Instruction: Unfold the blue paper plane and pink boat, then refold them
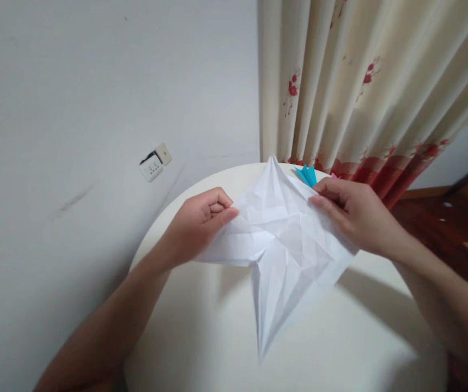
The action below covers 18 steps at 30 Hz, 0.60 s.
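Two bare hands are holding one sheet of white paper (283, 234) between them, and this paper is hanging over one round white table (201, 326), in front of the person. The left hand (201, 223) is closing its thumb and curled fingers on the left part of the sheet, so it is gripping the paper. The right hand (350, 212) is also gripping it, pinching the upper right edge between thumb and fingers. The paper is showing many creases, too many for me to count exactly, and two pointed ends: one is pointing away to the far edge of the table, and one longer is pointing down toward the person. Whether this lower tip is touching the table, I cannot tell. Just beyond the right hand, one blue folded piece (308, 175) is lying near the far edge of the table, and next to it one small pink piece (335, 176) is showing only partly, because the hand is hiding it. Behind the table, one cream curtain (340, 81) with red flowers is hanging on the right. On the pale wall (95, 81) at the left, two plates are sitting side by side: one socket (151, 167) and one smaller beige plate (163, 154).
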Each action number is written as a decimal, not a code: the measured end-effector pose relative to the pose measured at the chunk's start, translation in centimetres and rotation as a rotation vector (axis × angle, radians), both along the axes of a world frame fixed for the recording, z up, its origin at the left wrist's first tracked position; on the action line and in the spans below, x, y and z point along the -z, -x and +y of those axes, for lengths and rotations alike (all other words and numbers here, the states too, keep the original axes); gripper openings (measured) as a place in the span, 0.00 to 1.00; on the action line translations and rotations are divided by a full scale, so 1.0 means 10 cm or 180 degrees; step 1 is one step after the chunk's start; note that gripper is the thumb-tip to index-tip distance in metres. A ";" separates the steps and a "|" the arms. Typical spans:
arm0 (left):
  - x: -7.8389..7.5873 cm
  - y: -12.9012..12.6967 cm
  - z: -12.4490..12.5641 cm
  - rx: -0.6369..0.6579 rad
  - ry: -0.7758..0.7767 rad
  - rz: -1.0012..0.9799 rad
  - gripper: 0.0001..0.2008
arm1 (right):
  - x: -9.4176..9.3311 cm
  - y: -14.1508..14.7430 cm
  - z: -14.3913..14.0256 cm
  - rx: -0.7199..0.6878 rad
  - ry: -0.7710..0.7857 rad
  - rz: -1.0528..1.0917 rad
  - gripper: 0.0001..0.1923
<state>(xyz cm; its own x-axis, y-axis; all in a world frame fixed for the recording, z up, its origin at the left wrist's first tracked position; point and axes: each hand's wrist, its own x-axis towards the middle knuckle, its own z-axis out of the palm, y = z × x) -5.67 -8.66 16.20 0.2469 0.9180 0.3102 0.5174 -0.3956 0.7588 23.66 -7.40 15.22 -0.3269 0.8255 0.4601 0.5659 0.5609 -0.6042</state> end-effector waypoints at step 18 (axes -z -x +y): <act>0.64 0.18 0.98 0.0139 -0.1158 -0.0019 0.09 | 0.49 0.07 0.77 -0.0058 -0.1303 -0.0154 0.08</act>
<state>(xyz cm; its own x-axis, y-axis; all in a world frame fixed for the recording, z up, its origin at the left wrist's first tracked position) -7.52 1.15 9.77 0.2808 0.7361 0.6160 0.4901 -0.6617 0.5673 22.93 0.32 10.31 -0.3691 0.5712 0.7331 0.5758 0.7597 -0.3021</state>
